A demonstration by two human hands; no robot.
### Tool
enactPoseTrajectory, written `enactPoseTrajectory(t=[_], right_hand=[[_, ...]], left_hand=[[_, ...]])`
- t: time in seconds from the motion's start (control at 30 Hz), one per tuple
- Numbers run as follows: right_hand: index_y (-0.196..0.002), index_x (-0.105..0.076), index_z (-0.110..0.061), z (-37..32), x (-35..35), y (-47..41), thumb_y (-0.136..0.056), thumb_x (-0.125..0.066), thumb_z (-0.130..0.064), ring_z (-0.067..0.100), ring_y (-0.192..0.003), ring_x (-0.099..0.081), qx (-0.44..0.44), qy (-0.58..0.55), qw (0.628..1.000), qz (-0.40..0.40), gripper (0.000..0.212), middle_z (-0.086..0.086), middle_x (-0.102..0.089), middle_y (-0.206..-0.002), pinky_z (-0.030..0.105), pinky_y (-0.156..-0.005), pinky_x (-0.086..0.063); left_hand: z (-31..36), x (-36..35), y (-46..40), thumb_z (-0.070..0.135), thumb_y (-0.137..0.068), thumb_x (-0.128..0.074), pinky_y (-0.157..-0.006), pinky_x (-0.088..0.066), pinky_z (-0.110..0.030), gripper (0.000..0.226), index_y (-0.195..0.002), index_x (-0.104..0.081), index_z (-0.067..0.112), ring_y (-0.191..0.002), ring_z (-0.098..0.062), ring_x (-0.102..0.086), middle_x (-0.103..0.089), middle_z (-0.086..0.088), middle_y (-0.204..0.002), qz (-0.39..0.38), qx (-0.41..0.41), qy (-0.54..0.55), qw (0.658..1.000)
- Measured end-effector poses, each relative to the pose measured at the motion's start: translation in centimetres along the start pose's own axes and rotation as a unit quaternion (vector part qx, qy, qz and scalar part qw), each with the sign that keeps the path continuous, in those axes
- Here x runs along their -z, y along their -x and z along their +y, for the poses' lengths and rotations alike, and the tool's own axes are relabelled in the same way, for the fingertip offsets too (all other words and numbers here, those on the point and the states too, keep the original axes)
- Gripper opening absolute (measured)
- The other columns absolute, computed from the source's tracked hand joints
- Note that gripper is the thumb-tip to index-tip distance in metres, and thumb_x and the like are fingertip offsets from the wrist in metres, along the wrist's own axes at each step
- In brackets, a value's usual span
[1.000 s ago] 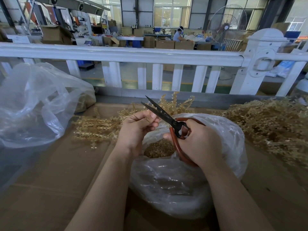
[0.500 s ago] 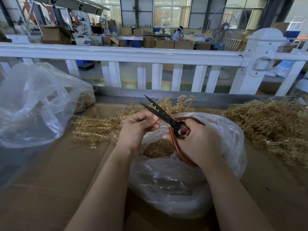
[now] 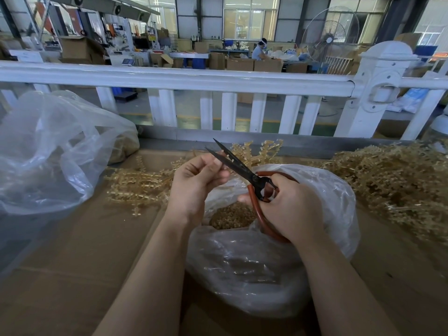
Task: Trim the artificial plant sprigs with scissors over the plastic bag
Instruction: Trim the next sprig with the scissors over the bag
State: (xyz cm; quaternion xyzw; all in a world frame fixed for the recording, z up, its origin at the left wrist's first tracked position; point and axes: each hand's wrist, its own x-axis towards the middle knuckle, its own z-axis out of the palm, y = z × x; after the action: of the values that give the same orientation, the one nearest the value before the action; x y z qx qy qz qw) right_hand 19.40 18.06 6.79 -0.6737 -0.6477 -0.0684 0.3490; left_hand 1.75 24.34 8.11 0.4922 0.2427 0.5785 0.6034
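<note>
Left hand (image 3: 194,183): fingers curled, pinching a sprig (image 3: 252,154) near the blades; grip grasping its stem.
Right hand (image 3: 288,209): grip clenched round the red handles of the scissors (image 3: 244,169).
Scissors: blades parted, tips pointing up and left, a bit of the sprig between them.
Sprig: fans out behind the blades, above the bag (image 3: 266,263).
Bag: clear plastic, on the worktop (image 3: 84,263) under both hands, mouth agape, golden trimmings (image 3: 230,217) inside.
Pile (image 3: 397,185): golden sprigs, right of the bag.
Loose sprigs (image 3: 138,185): left of the hands.
Second bag (image 3: 48,151): far left.
</note>
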Motion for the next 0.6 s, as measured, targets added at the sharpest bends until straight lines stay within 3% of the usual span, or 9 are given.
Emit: enactPoseTrajectory(t=[0.1, 0.27, 0.37, 0.43, 0.6], right_hand=[[-0.085, -0.068, -0.026, -0.04, 0.05, 0.05, -0.067, -0.041, -0.092, 0.003, -0.064, -0.059, 0.009, 0.000, 1.000, 0.007, 0.074, -0.016, -0.064, -0.069, 0.025, -0.061, -0.054], [-0.076, -0.057, -0.032, -0.14, 0.14, 0.19, -0.068, -0.044, -0.089, -0.003, -0.058, -0.050, 0.016, -0.010, 1.000, 0.006, 0.059, -0.020, -0.053, -0.062, 0.012, -0.055, -0.037], [-0.075, -0.054, -0.034, -0.22, 0.20, 0.13, -0.067, -0.039, -0.091, -0.003, -0.058, -0.049, 0.016, -0.001, 1.000, 0.006, 0.060, -0.021, -0.050, -0.061, 0.016, -0.054, -0.039], [-0.073, -0.051, -0.035, -0.26, 0.28, 0.06, -0.066, -0.038, -0.092, -0.003, -0.059, -0.049, 0.017, 0.004, 1.000, 0.007, 0.060, -0.021, -0.051, -0.062, 0.018, -0.053, -0.041], [-0.088, -0.067, -0.029, -0.25, 0.39, 0.12, -0.064, -0.036, -0.094, 0.005, -0.069, -0.061, 0.009, 0.003, 1.000, 0.009, 0.076, -0.014, -0.066, -0.075, 0.026, -0.063, -0.055]], left_hand=[[-0.08, 0.06, 0.03, 0.015, -0.082, -0.066, -0.073, -0.057, -0.023, 0.014, -0.087, -0.067, 0.002, -0.069, -0.013, -0.065, -0.068, -0.006, -0.073, 0.002, -0.004, -0.004, 1.000], [0.07, 0.17, 0.02, 0.014, -0.080, -0.067, -0.074, -0.056, -0.024, 0.015, -0.087, -0.067, 0.001, -0.070, -0.014, -0.063, -0.066, -0.008, -0.074, 0.010, -0.003, -0.004, 1.000], [0.09, 0.19, -0.01, 0.005, -0.085, -0.064, -0.074, -0.056, -0.024, 0.004, -0.083, -0.067, 0.002, -0.071, -0.014, -0.065, -0.067, -0.009, -0.076, 0.009, 0.005, -0.006, 1.000], [-0.06, 0.21, 0.00, -0.001, -0.088, -0.061, -0.074, -0.057, -0.024, 0.009, -0.082, -0.068, 0.001, -0.071, -0.014, -0.066, -0.069, -0.010, -0.076, 0.003, 0.011, -0.017, 1.000], [0.01, 0.02, 0.08, 0.001, -0.086, -0.063, -0.074, -0.057, -0.023, 0.009, -0.080, -0.069, 0.002, -0.070, -0.014, -0.067, -0.070, -0.007, -0.072, -0.007, 0.023, -0.029, 0.999]])
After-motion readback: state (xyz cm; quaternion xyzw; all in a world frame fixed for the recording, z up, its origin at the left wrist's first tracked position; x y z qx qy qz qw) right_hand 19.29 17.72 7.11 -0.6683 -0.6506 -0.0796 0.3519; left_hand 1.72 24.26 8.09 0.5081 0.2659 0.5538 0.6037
